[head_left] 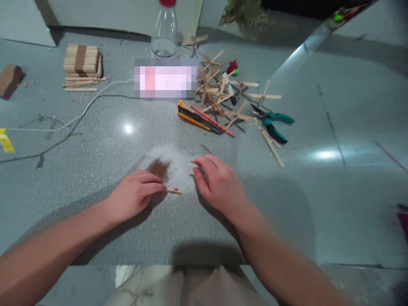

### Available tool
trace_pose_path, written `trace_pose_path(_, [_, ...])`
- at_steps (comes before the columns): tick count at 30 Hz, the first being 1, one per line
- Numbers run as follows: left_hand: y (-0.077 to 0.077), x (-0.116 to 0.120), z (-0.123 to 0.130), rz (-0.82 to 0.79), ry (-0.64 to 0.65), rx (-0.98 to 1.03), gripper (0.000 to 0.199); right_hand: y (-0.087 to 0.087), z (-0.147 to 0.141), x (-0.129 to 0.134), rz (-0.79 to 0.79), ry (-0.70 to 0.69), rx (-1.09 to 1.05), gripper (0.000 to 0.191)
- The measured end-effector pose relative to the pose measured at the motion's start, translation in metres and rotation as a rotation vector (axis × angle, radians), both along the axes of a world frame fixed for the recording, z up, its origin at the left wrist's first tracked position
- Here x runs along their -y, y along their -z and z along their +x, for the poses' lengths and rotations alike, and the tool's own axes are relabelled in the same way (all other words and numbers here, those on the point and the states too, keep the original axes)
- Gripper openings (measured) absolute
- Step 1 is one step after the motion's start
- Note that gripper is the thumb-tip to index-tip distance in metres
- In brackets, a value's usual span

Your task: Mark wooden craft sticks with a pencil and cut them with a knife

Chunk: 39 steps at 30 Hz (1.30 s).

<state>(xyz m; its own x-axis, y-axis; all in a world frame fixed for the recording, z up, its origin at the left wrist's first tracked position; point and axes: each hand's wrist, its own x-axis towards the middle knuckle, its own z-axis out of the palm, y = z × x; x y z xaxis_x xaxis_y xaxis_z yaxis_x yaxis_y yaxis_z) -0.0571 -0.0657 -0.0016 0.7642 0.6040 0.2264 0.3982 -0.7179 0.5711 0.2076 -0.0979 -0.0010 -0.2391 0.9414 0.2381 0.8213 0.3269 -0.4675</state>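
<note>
Grey, ribbed tabletop (105, 170) spreads under both my hands. Farthest left, well beyond my left hand (137, 191), I have a brown block (10, 80), then a banded bundle of wooden sticks (81, 58). That left grip pinches narrowly on a flat wooden stick (174, 192), its free end pointing toward my right side. Between the two grips I see a white patch (180, 165) with some brown; well beyond it stands a clear bottle (164, 36). Ahead of my right hand (219, 180) lies a yellow-and-black cutter (197, 119). Those right fingers sit close together on a thin wooden tip (193, 162); I cannot tell its full shape. Beyond them are crossed wooden sticks (208, 90), and farther right, green-handled pliers (274, 119).
</note>
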Motion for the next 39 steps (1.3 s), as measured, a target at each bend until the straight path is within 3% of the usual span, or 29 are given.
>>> trace_pose_path(6, [0.007,-0.006,0.003,0.123,-0.007,-0.065,0.023,0.014,0.021,-0.010,0.053,-0.045,0.052,0.018])
trace_pose_path(10, [0.006,-0.005,0.001,0.198,0.042,-0.093,0.025,0.015,0.030,-0.021,0.130,0.073,0.073,0.019])
trace_pose_path(16, [0.007,-0.002,0.000,0.198,0.065,-0.092,0.023,0.015,0.030,-0.087,0.107,0.196,0.269,0.039])
trace_pose_path(19, [0.009,-0.003,-0.001,0.140,0.028,-0.068,0.023,0.021,0.023,-0.121,0.014,0.236,0.346,0.027])
trace_pose_path(22, [0.009,-0.002,-0.002,0.102,-0.007,-0.059,0.020,0.024,0.018,-0.133,0.000,0.251,0.317,0.020])
trace_pose_path(24, [0.009,-0.001,-0.002,0.092,-0.012,-0.071,0.019,0.017,0.016,-0.123,0.013,0.269,0.283,0.017])
trace_pose_path(27, [0.009,0.002,-0.002,0.090,-0.050,-0.096,0.019,-0.006,0.013,-0.081,0.041,0.272,0.222,0.020])
trace_pose_path(29, [0.009,0.006,-0.002,0.083,-0.085,-0.112,0.020,-0.022,0.008,-0.041,0.083,0.280,-0.024,0.022])
trace_pose_path(31, [0.009,0.011,0.000,0.075,-0.099,-0.131,0.022,-0.031,-0.001,-0.001,0.022,0.248,-0.325,0.021])
trace_pose_path(32, [0.009,0.013,0.000,0.086,-0.103,-0.144,0.024,-0.032,-0.006,0.016,-0.025,0.212,-0.440,0.026])
trace_pose_path(34, [0.008,0.017,0.002,0.121,-0.110,-0.179,0.025,-0.029,-0.015,0.040,-0.042,0.201,-0.596,0.016])
trace_pose_path(39, [0.007,0.019,0.005,0.176,-0.125,-0.191,0.030,-0.010,-0.024,0.048,0.047,-0.057,-0.314,0.028])
